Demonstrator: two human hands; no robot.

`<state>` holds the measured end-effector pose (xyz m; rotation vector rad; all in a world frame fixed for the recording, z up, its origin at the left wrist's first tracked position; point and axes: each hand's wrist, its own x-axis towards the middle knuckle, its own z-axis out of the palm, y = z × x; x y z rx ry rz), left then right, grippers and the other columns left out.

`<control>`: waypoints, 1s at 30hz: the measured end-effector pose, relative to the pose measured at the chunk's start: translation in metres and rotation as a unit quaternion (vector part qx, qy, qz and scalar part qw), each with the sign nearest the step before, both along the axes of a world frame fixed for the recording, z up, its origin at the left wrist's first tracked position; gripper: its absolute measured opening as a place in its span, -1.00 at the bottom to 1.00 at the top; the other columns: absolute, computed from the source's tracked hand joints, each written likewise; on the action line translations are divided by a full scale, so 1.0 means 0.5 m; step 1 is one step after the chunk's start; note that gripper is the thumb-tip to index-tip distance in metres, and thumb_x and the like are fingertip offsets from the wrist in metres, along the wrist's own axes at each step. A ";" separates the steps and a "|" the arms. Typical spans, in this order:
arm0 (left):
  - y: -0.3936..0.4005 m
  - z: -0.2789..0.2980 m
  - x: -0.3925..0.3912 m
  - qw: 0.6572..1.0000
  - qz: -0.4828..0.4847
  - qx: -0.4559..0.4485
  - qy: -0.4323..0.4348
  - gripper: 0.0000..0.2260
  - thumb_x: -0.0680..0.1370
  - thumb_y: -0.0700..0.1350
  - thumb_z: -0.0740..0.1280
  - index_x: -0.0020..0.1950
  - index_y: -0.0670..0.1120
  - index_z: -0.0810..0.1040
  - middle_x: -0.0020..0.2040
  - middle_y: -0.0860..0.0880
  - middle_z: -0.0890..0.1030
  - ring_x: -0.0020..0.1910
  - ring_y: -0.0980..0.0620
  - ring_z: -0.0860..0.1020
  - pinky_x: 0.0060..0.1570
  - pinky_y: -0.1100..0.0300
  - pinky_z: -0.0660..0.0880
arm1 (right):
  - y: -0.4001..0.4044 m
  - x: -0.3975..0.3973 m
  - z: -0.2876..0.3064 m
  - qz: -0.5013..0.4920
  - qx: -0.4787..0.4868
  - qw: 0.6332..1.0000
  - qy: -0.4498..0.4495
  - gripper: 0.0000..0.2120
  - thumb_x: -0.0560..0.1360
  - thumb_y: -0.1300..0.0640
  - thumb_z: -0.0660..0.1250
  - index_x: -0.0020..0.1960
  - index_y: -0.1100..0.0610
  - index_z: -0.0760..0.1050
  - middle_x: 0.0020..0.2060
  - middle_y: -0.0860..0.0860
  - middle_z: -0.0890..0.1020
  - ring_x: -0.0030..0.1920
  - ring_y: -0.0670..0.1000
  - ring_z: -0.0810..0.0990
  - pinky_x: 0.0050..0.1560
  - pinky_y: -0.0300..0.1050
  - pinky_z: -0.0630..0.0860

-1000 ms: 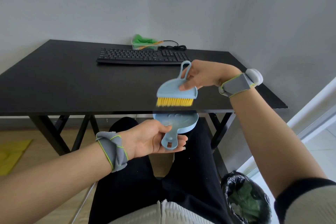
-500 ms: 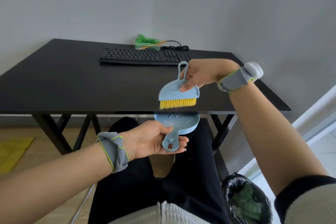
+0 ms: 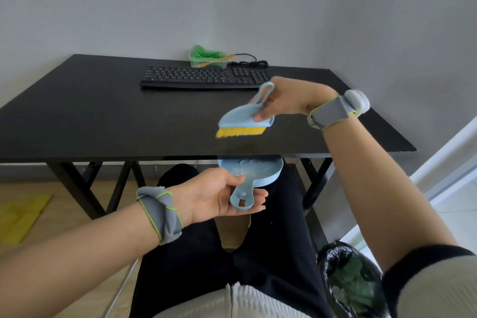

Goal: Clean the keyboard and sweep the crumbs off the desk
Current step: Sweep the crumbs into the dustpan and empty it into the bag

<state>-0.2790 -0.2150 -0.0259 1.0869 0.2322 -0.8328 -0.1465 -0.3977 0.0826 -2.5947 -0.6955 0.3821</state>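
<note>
My right hand (image 3: 286,102) grips a light blue hand brush (image 3: 242,117) with yellow bristles, held just over the black desk (image 3: 103,116) a short way back from its front edge. Below that edge my left hand (image 3: 214,193) holds the handle of a matching blue dustpan (image 3: 251,170), its pan tucked partly under the desk lip. The black keyboard (image 3: 204,77) lies at the back of the desk, beyond the brush. I cannot make out crumbs on the dark surface.
A clear tub (image 3: 207,59) with a green cloth and an orange tool stands behind the keyboard, beside a coiled black cable (image 3: 251,62). A bin lined with a black bag (image 3: 348,281) sits on the floor at my right. Something yellow (image 3: 20,217) lies on the floor at left.
The brush has moved back from the desk's front edge, away from me, with its bristles now blurred. The dustpan stays under the edge.
</note>
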 end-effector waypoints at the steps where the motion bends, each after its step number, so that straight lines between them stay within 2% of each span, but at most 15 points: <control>1: -0.001 0.000 0.000 1.000 0.004 -0.001 0.000 -0.72 0.69 -0.22 0.10 0.34 -0.32 0.38 0.12 -0.35 0.63 -0.07 -0.20 0.68 0.09 -0.13 0.60 | 0.012 0.002 -0.014 -0.001 0.000 1.000 -0.025 -0.74 0.42 0.14 0.53 0.10 0.13 0.68 -0.04 0.05 0.74 0.04 0.07 0.69 0.25 0.06 0.55; 4: 0.003 0.000 -0.005 1.000 0.011 -0.008 0.005 -0.73 0.69 -0.23 0.09 0.34 -0.32 0.38 0.11 -0.35 0.63 -0.07 -0.21 0.68 0.07 -0.13 0.60 | 0.022 -0.009 -0.032 0.024 -0.065 0.998 0.004 -0.74 0.40 0.15 0.55 0.08 0.15 0.69 -0.04 0.10 0.73 0.04 0.11 0.68 0.24 0.08 0.56; 6: 0.009 -0.001 -0.006 1.000 0.019 -0.012 0.003 -0.73 0.69 -0.23 0.09 0.34 -0.31 0.39 0.11 -0.35 0.63 -0.06 -0.21 0.68 0.06 -0.13 0.61 | 0.017 -0.010 -0.009 0.033 -0.043 0.998 0.041 -0.74 0.41 0.18 0.55 0.08 0.15 0.68 -0.03 0.08 0.74 0.05 0.10 0.69 0.23 0.04 0.58; 9: 0.016 -0.003 -0.007 1.000 0.029 -0.011 0.006 -0.74 0.69 -0.23 0.10 0.32 -0.31 0.40 0.10 -0.35 0.63 -0.06 -0.21 0.68 0.03 -0.11 0.62 | 0.034 -0.010 -0.004 0.033 -0.001 0.999 0.018 -0.74 0.41 0.21 0.54 0.08 0.08 0.70 -0.04 0.00 0.74 0.05 0.02 0.69 0.25 -0.02 0.56; 12: 0.014 -0.003 -0.010 0.999 0.026 -0.018 0.009 -0.73 0.69 -0.22 0.10 0.32 -0.32 0.40 0.10 -0.35 0.63 -0.06 -0.21 0.68 0.04 -0.12 0.62 | 0.033 -0.010 -0.019 0.052 -0.068 0.995 0.043 -0.76 0.36 0.20 0.57 0.02 0.06 0.71 -0.07 0.02 0.75 0.04 0.06 0.70 0.25 0.07 0.56; 16: 0.010 -0.004 -0.006 0.999 0.029 -0.015 0.009 -0.74 0.69 -0.22 0.10 0.31 -0.32 0.41 0.09 -0.34 0.64 -0.09 -0.21 0.68 0.03 -0.11 0.62 | 0.004 0.000 -0.008 0.039 -0.049 0.996 0.060 -0.74 0.36 0.19 0.58 0.04 0.14 0.70 -0.07 0.03 0.75 0.03 0.06 0.71 0.23 0.05 0.58; 19: 0.002 -0.004 -0.005 1.000 0.020 -0.014 0.015 -0.73 0.69 -0.22 0.10 0.32 -0.33 0.41 0.09 -0.34 0.64 -0.11 -0.19 0.68 0.02 -0.11 0.63 | -0.017 0.004 -0.007 0.053 -0.073 0.989 0.118 -0.74 0.37 0.19 0.58 0.05 0.17 0.70 -0.05 0.05 0.75 0.05 0.08 0.71 0.23 0.06 0.58; 21: -0.003 -0.001 -0.005 1.000 0.018 -0.012 0.011 -0.73 0.69 -0.22 0.10 0.32 -0.33 0.40 0.09 -0.34 0.64 -0.12 -0.18 0.68 0.00 -0.10 0.64 | -0.027 0.013 -0.004 0.031 -0.003 0.996 0.086 -0.74 0.38 0.16 0.58 0.05 0.15 0.69 -0.05 0.03 0.75 0.05 0.07 0.71 0.18 0.01 0.59; 24: -0.003 -0.003 -0.003 1.000 0.015 -0.004 0.012 -0.73 0.69 -0.22 0.10 0.32 -0.34 0.40 0.08 -0.33 0.65 -0.11 -0.18 0.68 0.03 -0.09 0.63 | -0.025 0.061 -0.018 -0.089 0.102 0.989 -0.051 -0.83 0.42 0.23 0.51 -0.02 0.27 0.66 -0.16 0.04 0.69 -0.12 0.03 0.64 0.07 0.05 0.60; 26: -0.002 -0.004 -0.003 1.000 0.013 0.003 0.014 -0.72 0.69 -0.21 0.10 0.33 -0.34 0.39 0.09 -0.33 0.65 -0.09 -0.18 0.68 0.06 -0.10 0.62 | -0.018 0.095 -0.038 -0.157 0.049 0.977 -0.132 -0.88 0.48 0.23 0.38 -0.11 0.32 0.56 -0.23 0.13 0.55 -0.17 0.09 0.52 -0.13 0.01 0.45; 27: -0.002 -0.004 -0.004 1.000 0.012 0.005 0.013 -0.72 0.69 -0.21 0.10 0.34 -0.33 0.38 0.10 -0.33 0.64 -0.09 -0.18 0.68 0.08 -0.11 0.61 | -0.020 0.112 -0.053 -0.187 0.012 0.970 -0.157 -0.88 0.51 0.22 0.32 -0.09 0.30 0.55 -0.19 0.15 0.52 -0.13 0.14 0.53 -0.14 -0.06 0.37; 30: 0.000 -0.005 -0.003 1.000 0.013 0.004 0.009 -0.72 0.69 -0.21 0.09 0.34 -0.33 0.38 0.11 -0.33 0.64 -0.08 -0.18 0.68 0.10 -0.11 0.60 | -0.031 0.137 -0.090 -0.259 -0.012 0.955 -0.145 -0.78 0.57 0.23 0.25 0.15 0.28 0.57 0.01 0.24 0.60 0.12 0.28 0.57 -0.07 -0.15 0.34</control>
